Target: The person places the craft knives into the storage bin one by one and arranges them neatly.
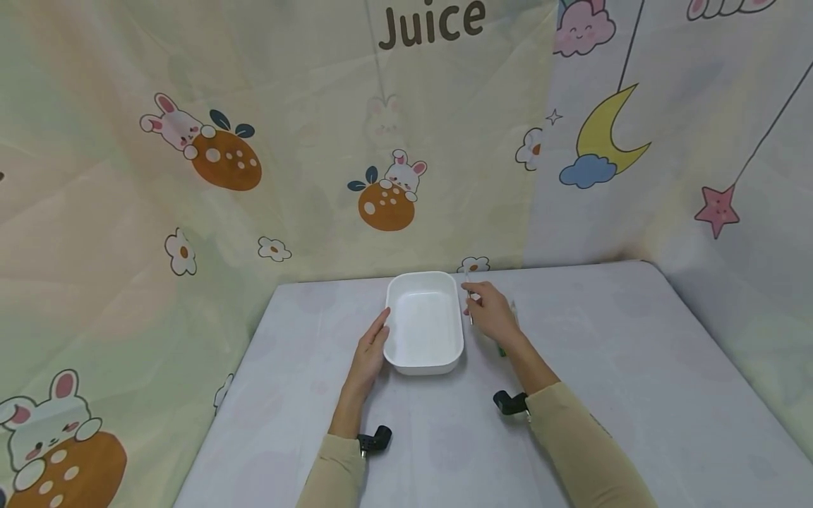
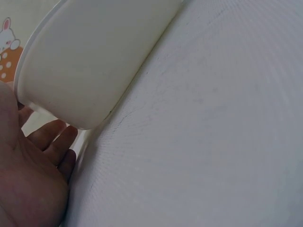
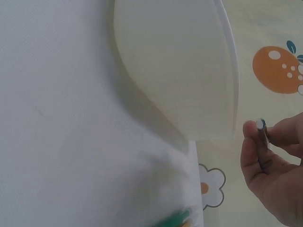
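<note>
Saw a huge cloth wall (image 1: 305,85) behind the table and along the sides, printed with bunnies (image 1: 401,167), orange fruit (image 1: 381,215), white flowers (image 1: 182,255), a yellow moon (image 1: 597,130), a pink star (image 1: 718,209) and the word "Juice" (image 1: 433,25) up high. In front of it, saw a table (image 1: 254,423) with a white top. Wore tan sleeves (image 1: 587,444) on both arms, down almost to the wrists. Found a white tub (image 1: 423,321) right side up on the table, near the back edge and between both hands, with round corners and a thin rim.

Rested the left hand (image 1: 370,349) on the left side of the tub, with fingers loose and nearly straight, tips touching the outside. Had the right hand (image 1: 494,314) just beside the tub's right side, with thumb and fingers bent together in a pinch. Wore a small black gadget (image 1: 377,439) on each wrist. Spotted a green thing (image 3: 173,220) on the table by the right arm, partly hidden and too blurry to name. Last, pinched a thin stick (image 3: 260,125) in the right hand, shiny, with a pale round end, near the tub but apart from it. Could not tell what kind of stick.
</note>
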`<state>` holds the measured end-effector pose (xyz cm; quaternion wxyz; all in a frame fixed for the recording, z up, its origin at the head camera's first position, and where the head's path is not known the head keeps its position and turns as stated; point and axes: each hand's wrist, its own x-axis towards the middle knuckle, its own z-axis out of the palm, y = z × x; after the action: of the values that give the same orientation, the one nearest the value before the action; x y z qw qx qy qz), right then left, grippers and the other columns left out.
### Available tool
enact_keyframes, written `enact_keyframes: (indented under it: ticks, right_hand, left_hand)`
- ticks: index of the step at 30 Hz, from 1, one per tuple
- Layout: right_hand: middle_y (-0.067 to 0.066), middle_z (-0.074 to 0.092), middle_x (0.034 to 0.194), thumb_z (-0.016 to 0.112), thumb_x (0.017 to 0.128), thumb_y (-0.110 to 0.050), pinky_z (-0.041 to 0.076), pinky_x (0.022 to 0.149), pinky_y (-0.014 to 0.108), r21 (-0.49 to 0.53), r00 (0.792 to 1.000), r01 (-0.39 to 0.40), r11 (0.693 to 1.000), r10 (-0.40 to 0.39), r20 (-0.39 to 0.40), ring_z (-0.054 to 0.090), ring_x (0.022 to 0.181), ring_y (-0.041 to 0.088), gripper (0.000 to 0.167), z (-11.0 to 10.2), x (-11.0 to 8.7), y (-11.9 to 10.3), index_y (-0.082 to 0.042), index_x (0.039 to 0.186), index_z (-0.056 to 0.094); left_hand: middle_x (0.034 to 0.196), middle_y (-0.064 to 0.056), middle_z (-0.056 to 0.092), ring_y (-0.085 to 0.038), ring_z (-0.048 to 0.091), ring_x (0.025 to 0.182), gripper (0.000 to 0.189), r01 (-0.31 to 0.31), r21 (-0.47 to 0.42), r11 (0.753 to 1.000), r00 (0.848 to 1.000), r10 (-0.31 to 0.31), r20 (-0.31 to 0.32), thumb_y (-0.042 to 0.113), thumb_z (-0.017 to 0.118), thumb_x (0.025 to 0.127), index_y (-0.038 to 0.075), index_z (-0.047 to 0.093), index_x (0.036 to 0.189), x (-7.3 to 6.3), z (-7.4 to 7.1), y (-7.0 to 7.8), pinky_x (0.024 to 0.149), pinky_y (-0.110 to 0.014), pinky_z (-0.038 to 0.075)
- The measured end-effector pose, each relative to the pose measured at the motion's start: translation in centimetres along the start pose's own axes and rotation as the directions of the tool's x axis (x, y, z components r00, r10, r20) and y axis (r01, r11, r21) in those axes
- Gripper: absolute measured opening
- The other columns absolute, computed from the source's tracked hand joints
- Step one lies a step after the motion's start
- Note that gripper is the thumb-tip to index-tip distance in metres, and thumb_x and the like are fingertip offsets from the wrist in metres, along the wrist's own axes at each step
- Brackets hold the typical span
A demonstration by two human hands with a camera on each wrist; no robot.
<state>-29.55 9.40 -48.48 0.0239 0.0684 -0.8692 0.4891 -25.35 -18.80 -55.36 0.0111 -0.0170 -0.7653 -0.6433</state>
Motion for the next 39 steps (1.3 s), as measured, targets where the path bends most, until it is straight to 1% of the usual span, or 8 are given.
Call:
enact_keyframes:
  ticks: [4, 9, 15, 17, 24, 31, 35, 39]
  right_hand:
    - [0.016, 0.057, 0.137, 0.056, 0.105, -0.008, 0.052, 0.066, 0.023, 0.044, 1.000, 0.014, 0.999, -0.014, -0.001, 0.071, 0.090, 0.022, 0.044, 0.3, 0.0, -0.7, -0.007, 0.149, 0.055]
    - [0.021, 0.057, 0.138, 0.058, 0.104, -0.006, 0.056, 0.070, 0.025, 0.106, 0.999, 0.032, 0.994, -0.034, 0.019, 0.071, 0.089, 0.022, 0.046, 1.1, 0.1, -1.6, -0.007, 0.150, 0.053]
    - [0.023, 0.054, 0.139, 0.061, 0.102, -0.003, 0.064, 0.080, 0.046, 0.182, 0.998, 0.007, 0.983, -0.018, 0.063, 0.072, 0.086, 0.023, 0.049, 2.4, 0.1, -2.4, -0.007, 0.150, 0.052]
    - [0.023, 0.054, 0.139, 0.061, 0.102, -0.002, 0.064, 0.082, 0.048, 0.195, 0.997, 0.001, 0.981, -0.016, 0.076, 0.072, 0.086, 0.023, 0.049, 2.8, 0.1, -2.6, -0.006, 0.150, 0.052]
    - [0.024, 0.057, 0.136, 0.066, 0.099, -0.001, 0.066, 0.078, 0.038, 0.215, 0.996, 0.001, 0.977, -0.021, 0.090, 0.073, 0.084, 0.024, 0.049, 4.2, -0.1, -3.2, -0.004, 0.147, 0.055]
    - [0.027, 0.056, 0.134, 0.066, 0.098, 0.003, 0.066, 0.077, 0.037, 0.240, 0.995, 0.017, 0.971, -0.041, 0.094, 0.075, 0.083, 0.026, 0.048, 5.3, -0.1, -3.3, 0.001, 0.145, 0.056]
    - [0.025, 0.057, 0.131, 0.066, 0.097, 0.003, 0.066, 0.075, 0.034, 0.242, 0.996, 0.013, 0.970, -0.035, 0.086, 0.074, 0.081, 0.024, 0.048, 6.0, 0.1, -3.4, 0.001, 0.145, 0.057]
    - [0.022, 0.058, 0.130, 0.067, 0.097, 0.002, 0.066, 0.076, 0.036, 0.238, 0.995, 0.009, 0.971, -0.031, 0.092, 0.074, 0.081, 0.023, 0.048, 6.8, 0.2, -3.7, 0.001, 0.144, 0.058]
  left_hand:
    - [0.168, 0.014, 0.034, -0.011, 0.025, 0.159, 0.043, 0.001, -0.002, 1.000, 1.000, -0.001, -0.002, 0.035, 0.043, 0.112, 0.040, 0.045, 0.155, 0.0, 0.0, 0.1, 0.132, -0.045, 0.020]
    - [0.168, 0.016, 0.034, -0.010, 0.025, 0.158, 0.043, 0.007, -0.008, 1.000, 1.000, -0.007, -0.002, 0.035, 0.043, 0.112, 0.041, 0.045, 0.155, 0.0, 0.0, 0.1, 0.132, -0.044, 0.020]
    - [0.167, 0.017, 0.034, -0.011, 0.025, 0.159, 0.043, 0.004, -0.012, 1.000, 1.000, -0.004, 0.000, 0.037, 0.044, 0.112, 0.040, 0.046, 0.155, -0.1, 0.1, 0.1, 0.132, -0.044, 0.019]
    - [0.167, 0.015, 0.034, -0.012, 0.025, 0.159, 0.043, -0.001, -0.011, 1.000, 1.000, 0.001, -0.003, 0.037, 0.044, 0.112, 0.039, 0.046, 0.155, -0.1, 0.1, 0.1, 0.132, -0.045, 0.018]
    - [0.169, 0.012, 0.033, -0.014, 0.024, 0.160, 0.044, 0.001, -0.006, 1.000, 1.000, -0.001, 0.002, 0.038, 0.043, 0.112, 0.039, 0.045, 0.155, 0.0, 0.0, 0.0, 0.132, -0.047, 0.017]
    - [0.168, 0.015, 0.033, -0.014, 0.024, 0.160, 0.043, 0.003, 0.007, 1.000, 1.000, -0.003, 0.003, 0.038, 0.043, 0.112, 0.041, 0.045, 0.155, -0.1, 0.2, 0.0, 0.132, -0.048, 0.018]
    - [0.168, 0.015, 0.033, -0.015, 0.024, 0.160, 0.043, 0.006, 0.014, 1.000, 1.000, -0.006, -0.002, 0.038, 0.042, 0.112, 0.042, 0.044, 0.155, 0.0, 0.2, 0.1, 0.131, -0.049, 0.019]
    - [0.167, 0.016, 0.035, -0.015, 0.025, 0.159, 0.043, 0.008, 0.013, 1.000, 1.000, -0.008, -0.015, 0.038, 0.043, 0.112, 0.042, 0.046, 0.155, 0.1, 0.1, 0.0, 0.131, -0.048, 0.019]
